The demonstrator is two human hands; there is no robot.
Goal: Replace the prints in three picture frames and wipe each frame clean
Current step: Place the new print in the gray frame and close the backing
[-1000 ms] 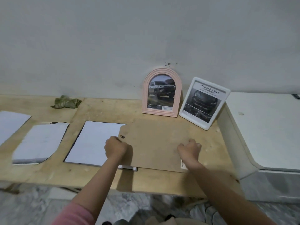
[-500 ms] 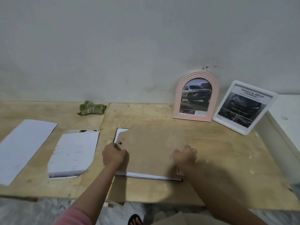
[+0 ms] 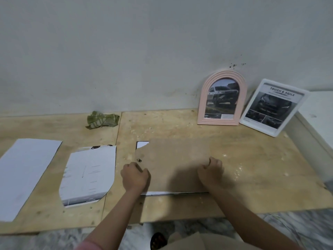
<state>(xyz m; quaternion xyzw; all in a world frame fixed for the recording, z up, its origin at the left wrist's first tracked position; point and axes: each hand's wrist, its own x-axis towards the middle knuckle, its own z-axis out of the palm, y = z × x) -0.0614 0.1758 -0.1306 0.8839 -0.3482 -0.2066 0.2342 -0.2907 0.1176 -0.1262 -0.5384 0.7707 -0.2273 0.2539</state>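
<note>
Two hands on the brown backing board (image 3: 173, 165) now, the left hand (image 3: 134, 177) curled at its left edge, the right hand (image 3: 210, 170) curled on its right edge, both apparently gripping it. It lies flat on the worktop (image 3: 252, 168), near centre, over a face-down frame whose white edge (image 3: 171, 193) shows along the near side. It looks thin, stiff and light, probably snappable if bent; the edges are the safe hold. One small hanger ring (image 3: 139, 160) sits just beyond the left hand.
</note>
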